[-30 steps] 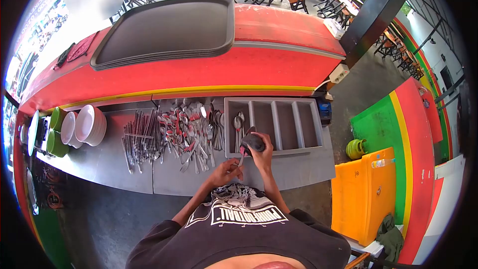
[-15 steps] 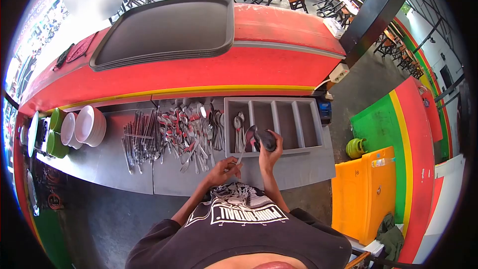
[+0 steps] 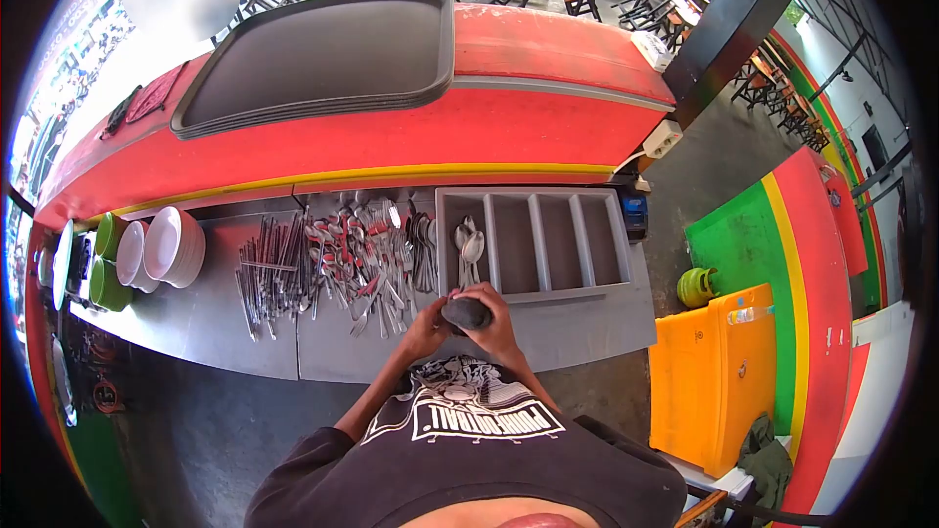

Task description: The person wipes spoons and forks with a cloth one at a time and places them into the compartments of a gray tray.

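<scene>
My right hand (image 3: 495, 325) is closed around a dark grey, rounded thing (image 3: 466, 312), whose kind I cannot make out. Against its left side rests my left hand (image 3: 426, 332), fingers curled and what they grip hidden. Both hands meet at the front edge of a grey cutlery tray (image 3: 567, 295). In its leftmost compartment, just beyond my fingers, lie several metal spoons (image 3: 473, 246), bowls pointing away; the lower handles are partly hidden. Left of the tray, a heap of mixed spoons and forks (image 3: 367, 264) spreads over the metal counter (image 3: 342, 357).
Left of the heap lie metal sticks or handles (image 3: 269, 279). White bowls (image 3: 174, 246) and green bowls (image 3: 110, 284) are stacked at the far left. Brown trays (image 3: 318, 54) lie on the red ledge (image 3: 548, 132) behind. An orange cabinet (image 3: 690, 386) stands at the right.
My right hand has come left and nearer with the dark thing, out from over the tray, and now meets my left hand. The spoon at my left hand now appears among those in the compartment.
</scene>
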A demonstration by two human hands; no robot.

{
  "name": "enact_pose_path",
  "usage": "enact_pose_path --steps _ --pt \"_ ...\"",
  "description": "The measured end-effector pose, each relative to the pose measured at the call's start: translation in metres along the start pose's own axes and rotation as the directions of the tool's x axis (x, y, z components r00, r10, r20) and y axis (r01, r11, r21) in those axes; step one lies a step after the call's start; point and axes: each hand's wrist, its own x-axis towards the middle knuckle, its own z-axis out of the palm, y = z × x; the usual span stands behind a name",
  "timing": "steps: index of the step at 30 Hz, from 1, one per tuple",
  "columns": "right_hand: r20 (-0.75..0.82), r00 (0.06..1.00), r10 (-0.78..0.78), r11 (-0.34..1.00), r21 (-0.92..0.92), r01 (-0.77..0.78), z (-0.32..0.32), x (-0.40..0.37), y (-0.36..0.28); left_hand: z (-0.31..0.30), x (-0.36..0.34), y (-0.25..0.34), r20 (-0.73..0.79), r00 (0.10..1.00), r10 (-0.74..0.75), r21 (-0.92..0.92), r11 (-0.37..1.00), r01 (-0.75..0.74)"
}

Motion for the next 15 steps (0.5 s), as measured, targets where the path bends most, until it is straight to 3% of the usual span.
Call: enact_pose_path --steps 2,4,7,15 --pt "-0.035 0.999 0.015 0.999 -0.042 -0.016 0.001 0.001 0.002 -0.003 -0.004 -0.010 0.076 0.997 -0.031 -0.006 0.999 0.032" --pt "-0.076 0.997 0.019 0.995 -0.096 -0.027 -0.002 0.005 0.003 -0.006 -0.003 0.030 0.186 0.982 -0.012 0.008 1.000 0.010" --pt "-0.160 0.987 0.011 0.992 -0.124 -0.031 -0.004 0.010 0.011 -0.003 -0.005 0.050 0.206 0.975 -0.078 -0.043 0.995 0.088" --pt "-0.483 0.876 0.002 0.957 -0.254 -0.143 -0.023 0.016 0.020 -0.007 -0.020 0.056 0.312 0.947 -0.081 0.007 0.997 0.083"
